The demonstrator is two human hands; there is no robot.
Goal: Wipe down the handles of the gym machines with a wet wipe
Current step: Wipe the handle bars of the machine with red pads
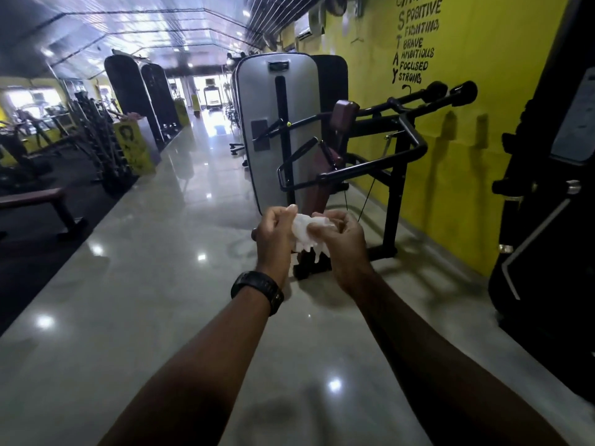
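A crumpled white wet wipe is bunched between both hands, held out in front of me above the floor. My left hand, with a black watch on its wrist, grips the wipe's left side. My right hand pinches its right side. Straight ahead stands a black gym machine with a grey weight-stack cover. Its two black padded handles stick out toward the yellow wall, well beyond my hands. A lower black bar handle angles down on the machine's left.
A yellow wall with black lettering runs along the right. Another black machine stands at the right edge. A glossy tiled aisle stretches ahead. A bench, dumbbell racks and more machines line the left side.
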